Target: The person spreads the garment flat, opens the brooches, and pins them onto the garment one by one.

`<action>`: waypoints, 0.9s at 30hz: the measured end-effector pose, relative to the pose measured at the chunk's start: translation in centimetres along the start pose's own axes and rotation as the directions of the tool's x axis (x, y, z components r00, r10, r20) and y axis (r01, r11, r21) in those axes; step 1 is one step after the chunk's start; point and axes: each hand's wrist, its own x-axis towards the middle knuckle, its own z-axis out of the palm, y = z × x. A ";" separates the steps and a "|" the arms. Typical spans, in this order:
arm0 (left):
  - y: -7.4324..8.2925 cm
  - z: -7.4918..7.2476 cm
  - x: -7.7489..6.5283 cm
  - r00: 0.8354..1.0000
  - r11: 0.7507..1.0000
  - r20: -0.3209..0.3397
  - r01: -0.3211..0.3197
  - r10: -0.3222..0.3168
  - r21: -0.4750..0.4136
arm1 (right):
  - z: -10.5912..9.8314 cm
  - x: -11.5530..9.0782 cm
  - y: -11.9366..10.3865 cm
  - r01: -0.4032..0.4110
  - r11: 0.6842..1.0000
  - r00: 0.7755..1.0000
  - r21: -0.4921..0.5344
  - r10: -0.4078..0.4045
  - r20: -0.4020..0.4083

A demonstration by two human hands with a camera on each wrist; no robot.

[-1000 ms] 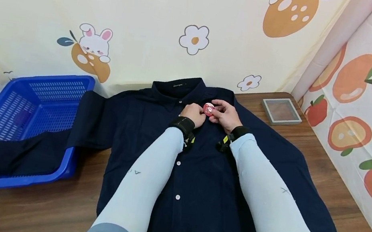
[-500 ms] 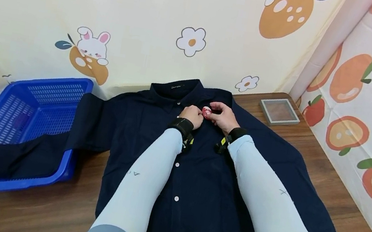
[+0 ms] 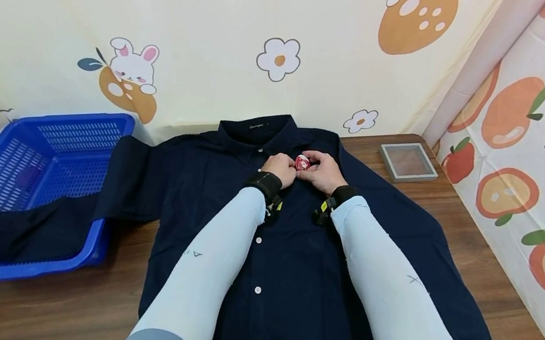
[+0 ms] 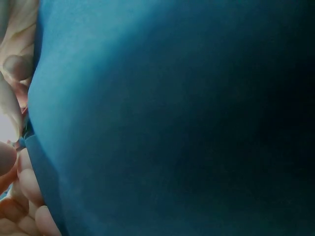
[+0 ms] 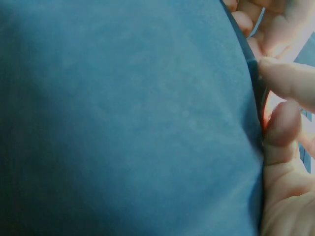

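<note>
A dark navy button-up shirt [image 3: 214, 202] lies spread on the table with its collar at the far side. Near the collar, to the right of the button line, my right hand [image 3: 325, 173] holds a small round red pin badge [image 3: 302, 163] between thumb and fingers. Right beside it my left hand [image 3: 279, 169] pinches the shirt cloth with curled fingers. Raised cloth [image 4: 147, 118] fills most of the left wrist view, fingertips bunched at its left edge. In the right wrist view both thumbs meet at the cloth's edge; the badge's back is mostly hidden.
A blue plastic basket [image 3: 103, 238] stands at the left, with one shirt sleeve [image 3: 34, 233] draped into it. A grey square-framed box [image 3: 409, 162] sits at the back right of the wooden table [image 3: 52, 307]. Printed curtains close off the back and right.
The badge has turned slightly and stays at the same spot on the shirt's chest. My right fingers have shifted round it and drawn closer to my left hand. The head view has moved a little.
</note>
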 end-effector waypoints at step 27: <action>-0.7 0.2 -0.5 0.995 0.999 0.091 -0.038 0.035 0.035 | 0.9 -0.2 0.0 -0.071 0.992 0.985 0.101 0.086 -0.150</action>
